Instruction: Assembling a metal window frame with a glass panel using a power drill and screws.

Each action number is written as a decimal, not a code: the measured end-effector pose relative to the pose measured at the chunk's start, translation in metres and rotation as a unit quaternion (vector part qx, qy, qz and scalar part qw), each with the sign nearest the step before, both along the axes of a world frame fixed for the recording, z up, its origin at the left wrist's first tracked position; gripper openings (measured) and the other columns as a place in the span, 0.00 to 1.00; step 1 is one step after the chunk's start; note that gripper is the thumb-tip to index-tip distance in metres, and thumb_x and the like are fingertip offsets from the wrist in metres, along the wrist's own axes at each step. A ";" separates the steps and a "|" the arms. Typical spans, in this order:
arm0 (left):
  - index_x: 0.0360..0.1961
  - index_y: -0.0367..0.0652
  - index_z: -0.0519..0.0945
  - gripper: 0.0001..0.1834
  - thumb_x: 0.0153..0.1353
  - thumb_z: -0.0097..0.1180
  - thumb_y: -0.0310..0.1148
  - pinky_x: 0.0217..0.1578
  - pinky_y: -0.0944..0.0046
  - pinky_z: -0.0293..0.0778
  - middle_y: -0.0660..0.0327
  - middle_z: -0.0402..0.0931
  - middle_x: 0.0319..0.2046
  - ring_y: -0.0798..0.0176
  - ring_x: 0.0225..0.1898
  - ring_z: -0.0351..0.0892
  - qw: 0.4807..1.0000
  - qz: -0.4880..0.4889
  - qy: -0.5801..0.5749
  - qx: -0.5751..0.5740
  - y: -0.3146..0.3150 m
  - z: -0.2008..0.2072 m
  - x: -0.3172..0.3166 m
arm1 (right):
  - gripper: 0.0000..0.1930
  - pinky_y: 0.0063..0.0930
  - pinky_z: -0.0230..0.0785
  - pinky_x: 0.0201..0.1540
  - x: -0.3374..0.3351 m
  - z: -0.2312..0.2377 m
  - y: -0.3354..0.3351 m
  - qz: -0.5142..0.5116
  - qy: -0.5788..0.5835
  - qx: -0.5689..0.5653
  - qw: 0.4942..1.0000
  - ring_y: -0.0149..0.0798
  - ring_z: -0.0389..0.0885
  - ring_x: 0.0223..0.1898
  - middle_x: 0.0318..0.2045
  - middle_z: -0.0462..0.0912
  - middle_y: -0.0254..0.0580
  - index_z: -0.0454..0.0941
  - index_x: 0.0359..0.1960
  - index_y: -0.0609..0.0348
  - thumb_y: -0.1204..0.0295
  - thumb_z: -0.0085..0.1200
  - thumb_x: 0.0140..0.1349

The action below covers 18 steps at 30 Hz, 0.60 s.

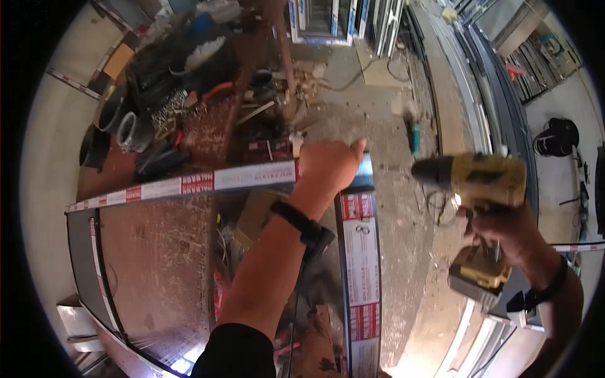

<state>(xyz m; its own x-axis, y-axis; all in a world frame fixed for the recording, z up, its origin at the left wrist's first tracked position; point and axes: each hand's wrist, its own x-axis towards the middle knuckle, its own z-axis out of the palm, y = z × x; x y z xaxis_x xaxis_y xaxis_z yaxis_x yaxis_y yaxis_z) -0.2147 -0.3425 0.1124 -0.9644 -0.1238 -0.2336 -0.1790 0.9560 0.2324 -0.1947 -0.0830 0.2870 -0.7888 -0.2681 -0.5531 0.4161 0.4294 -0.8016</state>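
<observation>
A large rectangular profile frame (252, 177), covered in white and red protective film, lies in front of me. At its far right corner my left hand (326, 165) is closed over the far rail, thumb sticking out; the fingertips are hidden behind the hand. Beside the thumb, a bluish patch (363, 171) shows at the corner. My right hand (504, 230) grips a yellow and black cordless drill (488, 179) by its handle. Held in the air right of the frame, the drill points left toward that corner, apart from it.
Screws, tools and dark buckets (135, 131) cover the brown bench (208, 135) at the far left. Long profiles (463, 82) line the right side. A teal-handled tool (415, 138) lies beyond the corner. Framed windows (321, 22) stand at the back.
</observation>
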 end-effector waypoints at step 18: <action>0.31 0.42 0.83 0.37 0.68 0.23 0.57 0.42 0.50 0.75 0.50 0.81 0.33 0.46 0.39 0.81 0.998 0.038 0.040 0.009 -0.017 -0.007 0.001 | 0.23 0.24 0.71 0.24 -0.022 -0.020 -0.039 0.152 0.110 0.109 0.976 0.30 0.79 0.26 0.35 0.80 0.44 0.74 0.47 0.66 0.70 0.53 0.46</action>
